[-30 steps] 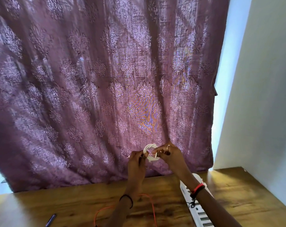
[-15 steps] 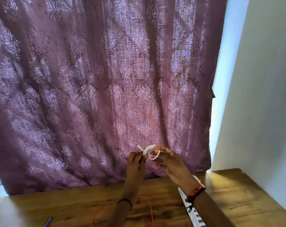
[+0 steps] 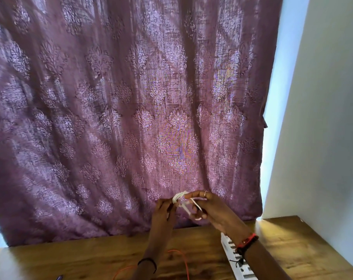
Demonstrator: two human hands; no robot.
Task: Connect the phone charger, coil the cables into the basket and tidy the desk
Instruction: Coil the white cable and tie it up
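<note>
Both hands are raised above the wooden desk (image 3: 90, 257), in front of the curtain. A small coil of white cable (image 3: 179, 197) is held between them. My left hand (image 3: 164, 211) pinches the bundled side of the coil. My right hand (image 3: 210, 209) has its fingers hooked through the loose white loops, with a strand running across its palm. An orange cable (image 3: 183, 259) lies in a loop on the desk below my left forearm. No basket or phone is in view.
A white power strip (image 3: 235, 261) lies on the desk under my right wrist. A dark pen tip (image 3: 59, 277) shows at the bottom edge. A purple patterned curtain (image 3: 121, 118) hangs behind the desk; a white wall (image 3: 323, 118) stands at right.
The white coil has been drawn tighter at my left fingers, and my right hand has turned, pulling a strand down across its palm. Both hands stay raised.
</note>
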